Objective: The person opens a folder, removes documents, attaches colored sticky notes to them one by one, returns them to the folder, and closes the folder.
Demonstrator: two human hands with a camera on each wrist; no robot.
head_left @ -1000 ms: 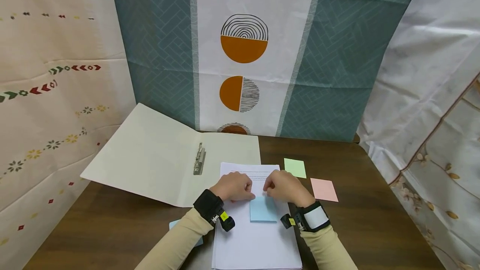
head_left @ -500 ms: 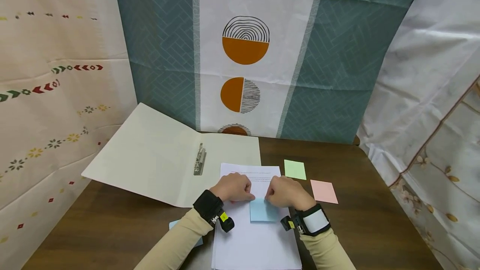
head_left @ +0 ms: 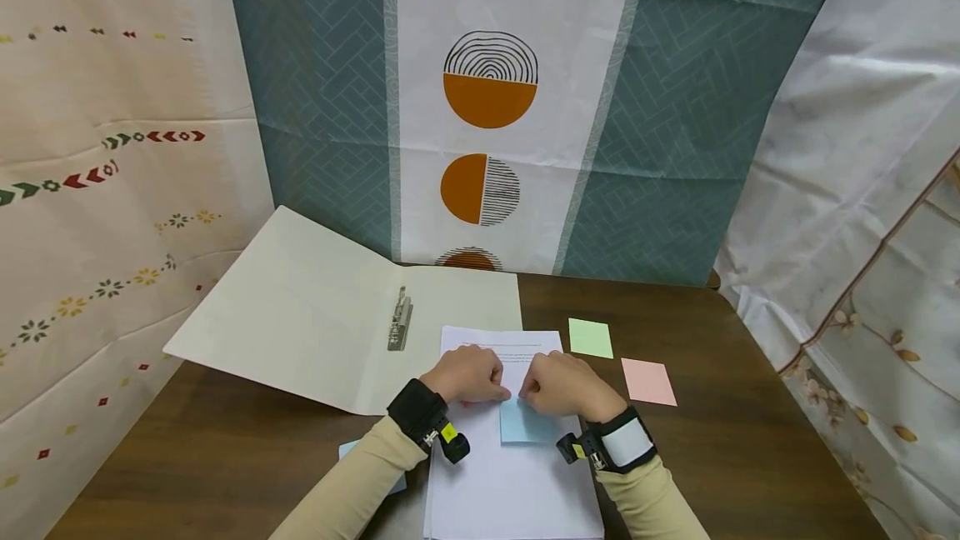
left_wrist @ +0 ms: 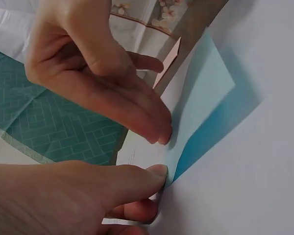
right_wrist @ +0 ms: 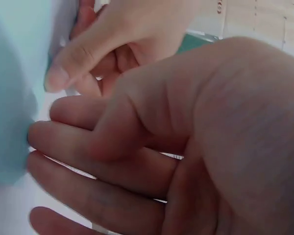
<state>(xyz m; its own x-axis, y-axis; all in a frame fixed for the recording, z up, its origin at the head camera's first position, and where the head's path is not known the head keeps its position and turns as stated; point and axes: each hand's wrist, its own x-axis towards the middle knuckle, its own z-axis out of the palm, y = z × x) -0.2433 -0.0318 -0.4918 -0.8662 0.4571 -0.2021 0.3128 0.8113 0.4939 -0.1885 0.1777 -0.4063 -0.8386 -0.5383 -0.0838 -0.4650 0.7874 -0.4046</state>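
Note:
A pale blue sticky note lies on a stack of white paper; the left wrist view shows its free end lifted off the sheet, casting a shadow. My left hand pinches the note's upper left corner between thumb and curled index finger. Along the note's top edge, the fingertips of my right hand touch down, the fingers fairly straight and the thumb tucked against them. From the head view, the right hand hides part of that top edge.
An open white folder with a metal clip lies at the back left, partly under the paper. Green and pink sticky notes lie to the right on the brown table. Another blue piece shows beneath the left forearm.
My right hand has come down onto the note's top edge and then slid slightly left along it, toward the left hand. The left hand has stayed at the corner.

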